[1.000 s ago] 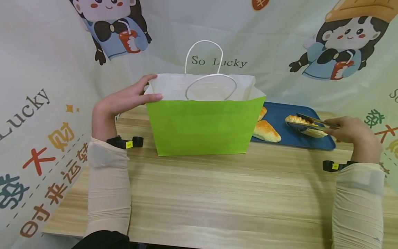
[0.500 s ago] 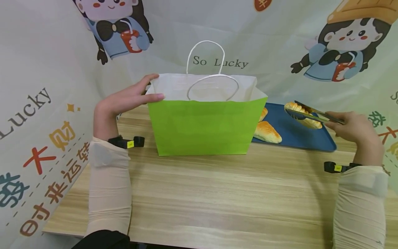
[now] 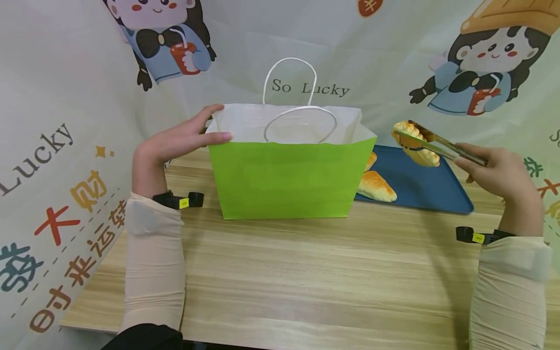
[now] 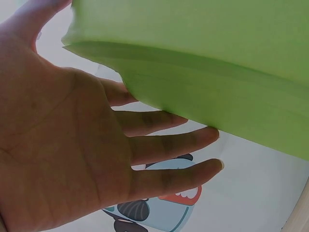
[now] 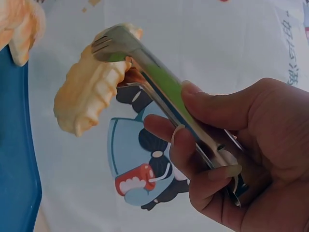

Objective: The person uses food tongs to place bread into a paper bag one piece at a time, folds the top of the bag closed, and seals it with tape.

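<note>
A lime-green paper bag with a white inside and white handles stands upright on the table. My left hand is at its left top side, thumb along the front rim and index finger at the back corner; the left wrist view shows the other fingers straight and spread beside the bag. My right hand grips metal tongs, which pinch a golden pastry with a ridged edge above the blue tray. In the right wrist view the tongs clasp the pastry's upper end.
On the tray's left part lies a triangular pastry, with another pastry behind it, partly hidden by the bag. A printed cloth hangs behind and to the left of the wooden table.
The pastry in the tongs has risen off the tray and moved a little left, its left end tipping up. My right hand has lifted with it. The left hand stays at the bag.
</note>
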A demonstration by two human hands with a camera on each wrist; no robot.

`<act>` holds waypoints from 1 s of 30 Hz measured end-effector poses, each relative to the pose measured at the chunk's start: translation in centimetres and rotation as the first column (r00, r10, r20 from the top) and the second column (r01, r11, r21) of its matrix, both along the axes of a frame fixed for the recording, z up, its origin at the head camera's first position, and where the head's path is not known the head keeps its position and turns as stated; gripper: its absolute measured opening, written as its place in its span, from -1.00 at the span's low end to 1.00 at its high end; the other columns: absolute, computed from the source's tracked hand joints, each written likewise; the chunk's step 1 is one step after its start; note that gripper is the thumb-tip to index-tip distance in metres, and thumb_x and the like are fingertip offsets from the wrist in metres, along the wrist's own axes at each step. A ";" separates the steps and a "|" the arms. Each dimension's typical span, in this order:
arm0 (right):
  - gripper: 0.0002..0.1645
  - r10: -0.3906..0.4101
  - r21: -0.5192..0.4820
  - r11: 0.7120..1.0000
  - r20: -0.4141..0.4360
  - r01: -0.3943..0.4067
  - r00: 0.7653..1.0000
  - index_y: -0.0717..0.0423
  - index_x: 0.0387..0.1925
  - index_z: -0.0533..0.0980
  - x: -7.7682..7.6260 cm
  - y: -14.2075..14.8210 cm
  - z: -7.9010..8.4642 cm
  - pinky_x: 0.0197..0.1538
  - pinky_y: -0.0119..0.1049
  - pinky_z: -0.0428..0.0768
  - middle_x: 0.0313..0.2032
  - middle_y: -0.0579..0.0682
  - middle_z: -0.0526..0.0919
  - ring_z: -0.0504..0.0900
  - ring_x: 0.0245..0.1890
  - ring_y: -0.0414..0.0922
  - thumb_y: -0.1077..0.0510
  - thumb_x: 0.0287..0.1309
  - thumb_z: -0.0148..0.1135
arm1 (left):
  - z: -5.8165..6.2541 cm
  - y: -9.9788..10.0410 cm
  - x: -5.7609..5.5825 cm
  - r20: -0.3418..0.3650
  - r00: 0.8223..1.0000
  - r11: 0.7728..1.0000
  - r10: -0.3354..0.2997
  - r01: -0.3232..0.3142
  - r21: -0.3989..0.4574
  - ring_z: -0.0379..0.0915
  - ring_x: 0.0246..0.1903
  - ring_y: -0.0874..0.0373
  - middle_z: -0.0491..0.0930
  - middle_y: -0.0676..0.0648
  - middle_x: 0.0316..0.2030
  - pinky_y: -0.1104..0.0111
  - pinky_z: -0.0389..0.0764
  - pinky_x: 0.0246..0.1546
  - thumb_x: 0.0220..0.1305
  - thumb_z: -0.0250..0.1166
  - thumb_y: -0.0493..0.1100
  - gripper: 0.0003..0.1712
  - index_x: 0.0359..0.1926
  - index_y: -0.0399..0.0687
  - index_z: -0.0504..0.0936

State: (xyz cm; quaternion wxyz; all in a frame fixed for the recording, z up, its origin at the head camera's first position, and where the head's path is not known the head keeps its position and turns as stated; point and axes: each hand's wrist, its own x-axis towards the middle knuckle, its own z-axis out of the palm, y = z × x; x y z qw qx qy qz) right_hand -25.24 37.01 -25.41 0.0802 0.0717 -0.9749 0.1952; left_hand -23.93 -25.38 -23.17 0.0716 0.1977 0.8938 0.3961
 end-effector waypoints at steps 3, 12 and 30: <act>-0.30 0.005 -0.016 1.000 -0.035 -0.005 0.999 0.26 0.49 0.39 0.3 -0.5 0.4 -0.57 -0.17 0.25 -0.52 0.03 0.64 0.38 -0.59 -0.05 -0.14 0.61 0.08 | 0.0 0.0 0.0 -0.004 1.000 1.000 0.004 -0.004 -0.005 -0.12 0.59 -0.06 -0.06 -0.14 0.65 -0.17 -0.01 0.56 0.52 0.15 0.26 0.05 0.73 0.08 -0.23; -0.33 -0.019 -0.116 0.993 -0.132 0.003 0.991 0.11 0.52 0.41 1.0 -2.6 1.1 -0.60 -0.20 0.22 -0.57 -0.10 0.62 0.36 -0.63 -0.13 -0.14 0.60 0.09 | -0.1 -0.1 0.0 -0.002 1.000 1.000 0.002 -0.002 0.004 -0.08 0.57 -0.07 -0.03 -0.14 0.63 -0.17 0.00 0.55 0.52 0.16 0.25 0.05 0.73 0.09 -0.22; -0.44 -0.049 -0.507 0.854 -0.307 -0.120 0.950 0.04 0.46 0.50 2.5 -6.7 2.1 -0.66 -0.36 0.14 -0.28 -0.54 0.69 0.53 -0.62 -0.39 0.01 0.53 0.23 | 0.1 0.2 0.1 0.003 1.000 1.000 -0.002 0.002 0.014 -0.06 0.56 -0.07 -0.01 -0.14 0.62 -0.15 0.01 0.55 0.52 0.15 0.24 0.04 0.72 0.08 -0.22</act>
